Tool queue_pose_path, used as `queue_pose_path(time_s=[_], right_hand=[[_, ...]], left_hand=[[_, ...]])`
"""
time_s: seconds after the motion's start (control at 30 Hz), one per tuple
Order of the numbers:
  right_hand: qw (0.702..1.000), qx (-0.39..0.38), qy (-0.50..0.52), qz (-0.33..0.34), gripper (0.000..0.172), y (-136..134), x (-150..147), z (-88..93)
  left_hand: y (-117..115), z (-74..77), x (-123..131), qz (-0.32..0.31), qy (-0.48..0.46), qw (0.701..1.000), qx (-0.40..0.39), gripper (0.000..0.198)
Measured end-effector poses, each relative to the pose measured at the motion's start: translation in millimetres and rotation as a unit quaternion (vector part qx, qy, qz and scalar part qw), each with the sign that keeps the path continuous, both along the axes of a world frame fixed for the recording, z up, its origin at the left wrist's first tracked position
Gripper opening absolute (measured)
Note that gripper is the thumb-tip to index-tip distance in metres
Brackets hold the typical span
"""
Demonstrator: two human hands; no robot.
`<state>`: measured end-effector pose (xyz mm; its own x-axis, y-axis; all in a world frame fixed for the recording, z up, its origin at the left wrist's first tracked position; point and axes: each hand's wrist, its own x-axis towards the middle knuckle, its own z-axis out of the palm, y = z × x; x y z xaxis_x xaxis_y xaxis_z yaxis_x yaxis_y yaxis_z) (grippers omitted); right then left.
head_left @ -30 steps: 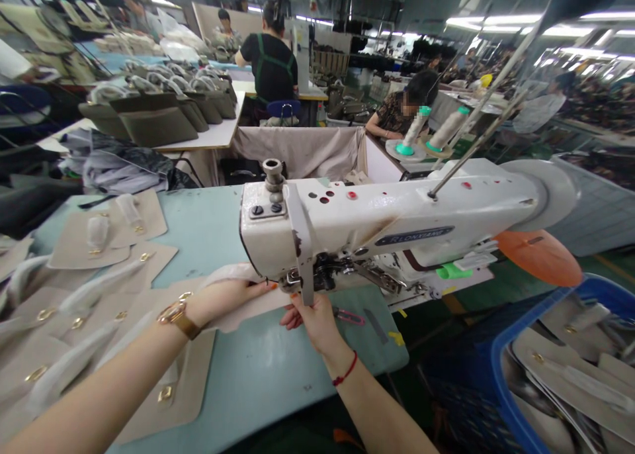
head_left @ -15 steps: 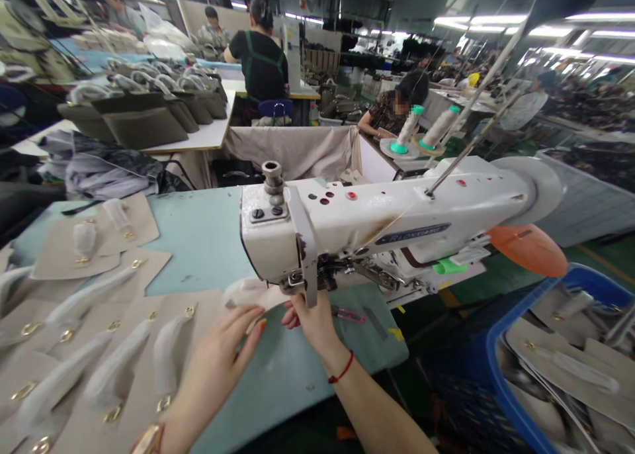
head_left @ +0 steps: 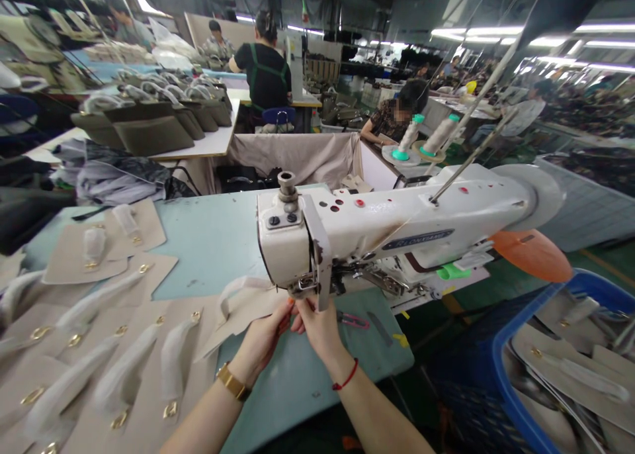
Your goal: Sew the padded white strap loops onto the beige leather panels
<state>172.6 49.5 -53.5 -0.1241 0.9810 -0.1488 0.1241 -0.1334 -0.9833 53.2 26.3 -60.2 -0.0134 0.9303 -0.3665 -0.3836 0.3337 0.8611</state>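
A white sewing machine [head_left: 377,229] stands in front of me with its needle area low at the left end. A beige bag panel [head_left: 248,312], with a handle in white wrapping on it, lies on the table and reaches up to the needle area. My left hand [head_left: 265,338] grips the panel's near right edge, fingertips pinched close under the machine head. Right beside it, my right hand [head_left: 320,328] is closed, its fingers partly hidden behind the machine's metal guard [head_left: 322,269]. What its fingertips hold is hidden.
Several beige panels with wrapped handles [head_left: 129,374] cover the table's left side. Pink-handled thread snips [head_left: 354,319] lie to the right of my hands. A blue basket [head_left: 496,348] of panels stands at right. Thread cones [head_left: 411,136] rise behind the machine; co-workers sit beyond.
My left hand has moved right and closed its fingers near the needle, beside my right hand. The panel has turned, its near corner now toward me. The view has shifted slightly.
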Motion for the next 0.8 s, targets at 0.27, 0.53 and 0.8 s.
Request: queue_pose_path(time_s=[0.27,0.53,0.8], right_hand=[[0.999,-0.001,0.034,0.024,0.053,-6,12,-4.2],[0.999,0.051,-0.003,-0.012,0.049,-6,5,-11.3],[0.999,0.048,-0.016,-0.003,0.050,-2,6,-5.5]], left_hand=[[2,-4.0,2,0.026,0.035,0.999,-0.026,0.048],[1,1.0,-3,-0.021,0.026,0.999,0.016,0.044],[4,-8.0,-5,0.013,0.094,0.995,0.011,0.047]])
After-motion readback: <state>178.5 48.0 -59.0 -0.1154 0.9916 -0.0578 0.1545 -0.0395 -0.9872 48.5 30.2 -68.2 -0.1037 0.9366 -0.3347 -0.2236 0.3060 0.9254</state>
